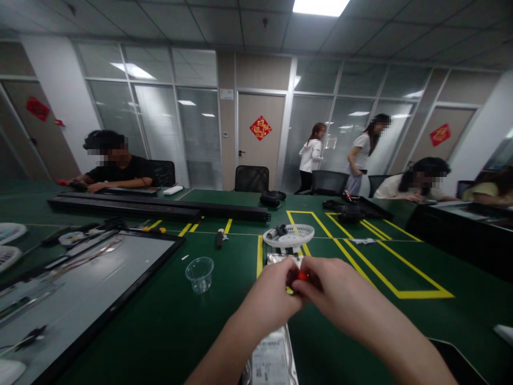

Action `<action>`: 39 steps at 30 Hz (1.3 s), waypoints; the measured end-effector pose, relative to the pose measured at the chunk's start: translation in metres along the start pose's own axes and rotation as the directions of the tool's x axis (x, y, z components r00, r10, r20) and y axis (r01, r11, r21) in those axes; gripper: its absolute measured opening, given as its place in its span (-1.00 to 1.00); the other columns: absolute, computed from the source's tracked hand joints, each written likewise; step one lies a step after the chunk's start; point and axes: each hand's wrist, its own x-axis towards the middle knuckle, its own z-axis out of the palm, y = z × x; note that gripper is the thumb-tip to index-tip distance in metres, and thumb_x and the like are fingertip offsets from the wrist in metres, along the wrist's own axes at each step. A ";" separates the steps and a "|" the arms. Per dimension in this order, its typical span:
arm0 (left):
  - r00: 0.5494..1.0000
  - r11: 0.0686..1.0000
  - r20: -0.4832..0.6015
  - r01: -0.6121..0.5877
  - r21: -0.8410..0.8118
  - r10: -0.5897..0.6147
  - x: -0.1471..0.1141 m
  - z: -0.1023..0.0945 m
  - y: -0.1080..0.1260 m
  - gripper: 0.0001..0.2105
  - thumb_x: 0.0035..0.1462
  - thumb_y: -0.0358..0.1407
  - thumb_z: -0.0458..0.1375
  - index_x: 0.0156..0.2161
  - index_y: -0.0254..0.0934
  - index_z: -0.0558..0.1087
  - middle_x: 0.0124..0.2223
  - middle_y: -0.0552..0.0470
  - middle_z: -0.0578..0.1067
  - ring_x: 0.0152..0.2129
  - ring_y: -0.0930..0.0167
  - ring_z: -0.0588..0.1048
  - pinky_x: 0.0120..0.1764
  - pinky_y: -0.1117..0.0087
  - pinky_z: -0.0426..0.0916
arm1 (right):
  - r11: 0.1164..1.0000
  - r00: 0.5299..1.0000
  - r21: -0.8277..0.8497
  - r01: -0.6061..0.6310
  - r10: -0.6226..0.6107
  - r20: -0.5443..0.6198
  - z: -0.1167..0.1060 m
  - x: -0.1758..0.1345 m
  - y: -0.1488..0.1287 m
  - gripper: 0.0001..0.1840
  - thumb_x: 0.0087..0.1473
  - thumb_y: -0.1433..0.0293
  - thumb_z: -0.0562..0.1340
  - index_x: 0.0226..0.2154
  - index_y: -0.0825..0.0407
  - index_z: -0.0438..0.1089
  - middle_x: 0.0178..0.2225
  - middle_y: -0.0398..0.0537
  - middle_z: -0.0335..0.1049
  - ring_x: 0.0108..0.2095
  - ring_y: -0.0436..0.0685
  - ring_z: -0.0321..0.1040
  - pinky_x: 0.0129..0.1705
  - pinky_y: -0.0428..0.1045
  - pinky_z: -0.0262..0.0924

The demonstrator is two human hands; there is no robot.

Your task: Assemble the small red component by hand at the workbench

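Left hand [274, 286]: curled nearly closed, its fingertips at a small, glossy red piece [303, 276] right of the frame's centre.
Right hand [326, 278]: bent in from the lower right, thumb and fingers drawn together on the same red piece; fingers cover most of it, so its full shape cannot be told.
Hard drive: a flat, silver metal block with a white printed label [271, 355], lying at the bottom centre, below the hands.
Beyond the hands: a silver metal part [276, 259], partly hidden, and above it a round, white plastic basket [305, 236] holding grey and black parts [277, 232].
Clear plastic cup [199, 275]: upright, left of the hands.
Worktop [160, 326]: green, marked with yellow tape [425, 294] at the right.
Left of the frame: a large, grey panel with a black rim [116, 272]; long, black bars [160, 209] lie above it.
Background: people sit and stand past the far edge.
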 end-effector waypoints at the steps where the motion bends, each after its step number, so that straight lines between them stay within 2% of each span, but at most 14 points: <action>1: 1.000 1.000 0.004 0.002 -0.003 -0.002 0.000 0.000 -0.001 -0.78 0.02 -0.47 0.28 -0.18 -0.25 0.52 -0.18 -0.03 0.65 -0.24 0.27 0.61 -0.25 0.35 0.39 | 1.000 1.000 -0.009 0.000 0.000 -0.010 0.000 -0.001 0.000 -0.92 0.31 0.40 0.34 -0.15 0.02 0.57 -0.17 0.06 0.60 -0.18 0.27 0.50 -0.18 0.11 0.21; 5: 1.000 1.000 -0.012 0.014 -0.022 -0.015 0.001 -0.001 -0.002 -0.69 0.06 -0.41 0.32 -0.05 -0.23 0.49 -0.12 -0.05 0.65 -0.23 0.26 0.62 -0.26 0.35 0.39 | 0.988 0.988 0.031 0.150 -0.149 -0.031 0.000 -0.004 0.002 -0.68 0.24 0.57 0.25 -0.02 -0.02 0.58 -0.04 0.05 0.57 -0.15 0.21 0.51 -0.13 0.07 0.25; 7: 1.000 0.999 -0.016 0.011 -0.032 -0.011 0.000 -0.001 -0.001 -0.68 0.08 -0.42 0.31 -0.03 -0.23 0.48 -0.12 -0.06 0.65 -0.22 0.25 0.63 -0.26 0.36 0.40 | 0.980 0.981 0.055 0.193 -0.192 -0.021 0.000 -0.004 0.002 -0.65 0.26 0.60 0.17 -0.07 -0.01 0.59 -0.08 0.05 0.57 -0.15 0.19 0.50 -0.11 0.07 0.26; 12: 1.000 1.000 0.008 -0.024 -0.015 0.024 0.000 0.000 0.003 -0.83 0.04 -0.46 0.29 -0.22 -0.26 0.50 -0.19 -0.04 0.65 -0.26 0.28 0.61 -0.27 0.37 0.37 | 0.998 0.998 0.030 0.057 -0.057 -0.018 0.001 -0.001 -0.001 -0.89 0.32 0.45 0.30 -0.19 0.01 0.58 -0.17 0.05 0.60 -0.17 0.23 0.49 -0.13 0.10 0.22; 14: 1.000 1.000 0.013 -0.013 -0.023 0.013 0.001 0.000 0.001 -0.83 0.05 -0.46 0.28 -0.21 -0.26 0.50 -0.20 -0.04 0.64 -0.26 0.28 0.61 -0.27 0.37 0.37 | 0.999 0.999 0.018 0.036 -0.036 -0.017 0.000 -0.002 -0.001 -0.92 0.29 0.44 0.33 -0.18 0.00 0.58 -0.16 0.03 0.59 -0.17 0.24 0.49 -0.13 0.11 0.22; 17: 1.000 1.000 -0.026 0.004 -0.014 -0.005 0.001 0.000 -0.004 -0.74 0.04 -0.44 0.30 -0.11 -0.24 0.50 -0.14 -0.05 0.65 -0.22 0.26 0.62 -0.23 0.35 0.40 | 0.995 0.996 0.033 0.093 -0.093 -0.006 0.000 -0.005 0.000 -0.69 0.25 0.57 0.27 -0.03 -0.02 0.56 -0.01 0.05 0.54 -0.08 0.24 0.48 -0.06 0.11 0.25; 19: 0.999 1.000 -0.033 0.009 -0.012 -0.010 0.001 0.000 -0.005 -0.72 0.05 -0.43 0.31 -0.09 -0.23 0.50 -0.12 -0.05 0.65 -0.20 0.25 0.62 -0.22 0.34 0.41 | 0.988 0.990 0.050 0.143 -0.143 0.006 0.000 -0.005 0.001 -0.60 0.25 0.64 0.17 0.01 -0.02 0.55 0.00 0.05 0.52 -0.08 0.22 0.48 -0.05 0.11 0.25; 21: 1.000 1.000 -0.025 0.010 -0.017 -0.011 0.001 0.000 -0.003 -0.72 0.05 -0.42 0.33 -0.10 -0.23 0.50 -0.11 -0.06 0.65 -0.19 0.24 0.62 -0.20 0.33 0.42 | 0.989 0.990 0.040 0.141 -0.141 -0.001 0.001 -0.004 0.002 -0.65 0.30 0.62 0.16 -0.05 0.00 0.57 -0.05 0.06 0.53 -0.12 0.21 0.48 -0.09 0.11 0.25; 26: 1.000 0.999 0.010 0.015 -0.048 -0.015 0.001 0.000 0.001 -0.80 0.04 -0.45 0.30 -0.19 -0.26 0.50 -0.19 -0.05 0.64 -0.24 0.25 0.62 -0.24 0.34 0.41 | 1.000 0.999 -0.012 0.018 -0.019 -0.028 0.002 0.000 0.003 -0.93 0.33 0.40 0.33 -0.19 0.02 0.57 -0.21 0.03 0.57 -0.22 0.23 0.47 -0.18 0.12 0.19; 27: 1.000 0.998 0.011 0.015 -0.058 -0.014 0.002 0.000 0.001 -0.77 0.04 -0.47 0.29 -0.16 -0.26 0.50 -0.17 -0.06 0.65 -0.22 0.25 0.62 -0.23 0.34 0.42 | 1.000 0.999 -0.014 0.017 -0.017 -0.027 0.002 -0.001 0.003 -0.93 0.31 0.41 0.34 -0.16 0.01 0.57 -0.17 0.03 0.57 -0.20 0.24 0.47 -0.16 0.12 0.19; 29: 1.000 0.998 -0.005 0.013 -0.068 -0.013 0.002 -0.001 -0.001 -0.69 0.04 -0.48 0.30 -0.06 -0.25 0.50 -0.09 -0.09 0.66 -0.17 0.24 0.64 -0.20 0.33 0.44 | 0.998 0.998 -0.005 0.064 -0.064 -0.022 0.001 -0.003 0.003 -0.78 0.26 0.51 0.33 -0.05 -0.01 0.56 -0.04 0.04 0.54 -0.12 0.25 0.48 -0.10 0.12 0.21; 32: 1.000 0.997 -0.012 0.022 -0.073 -0.022 0.002 0.000 -0.003 -0.65 0.04 -0.48 0.29 -0.04 -0.24 0.48 -0.09 -0.09 0.67 -0.17 0.24 0.65 -0.20 0.34 0.44 | 0.989 0.990 0.052 0.140 -0.141 0.008 0.001 -0.003 0.003 -0.61 0.29 0.63 0.18 0.03 -0.03 0.54 0.00 0.04 0.52 -0.07 0.22 0.48 -0.05 0.10 0.22; 36: 1.000 1.000 0.002 -0.009 -0.025 0.009 0.002 0.001 -0.001 -0.74 0.03 -0.44 0.31 -0.13 -0.26 0.52 -0.14 -0.06 0.66 -0.23 0.26 0.62 -0.25 0.36 0.40 | 0.997 0.998 0.019 0.069 -0.068 -0.017 0.001 0.000 0.000 -0.83 0.35 0.51 0.24 -0.18 0.02 0.56 -0.15 0.04 0.56 -0.17 0.22 0.47 -0.13 0.10 0.20; 39: 1.000 1.000 0.019 -0.016 -0.004 0.016 0.001 0.001 0.000 -0.82 0.06 -0.44 0.29 -0.18 -0.26 0.53 -0.18 -0.04 0.65 -0.25 0.28 0.61 -0.26 0.37 0.38 | 1.000 0.999 0.002 0.026 -0.026 -0.023 0.000 -0.001 -0.001 -0.93 0.32 0.41 0.33 -0.21 0.02 0.56 -0.19 0.02 0.58 -0.20 0.23 0.47 -0.15 0.11 0.19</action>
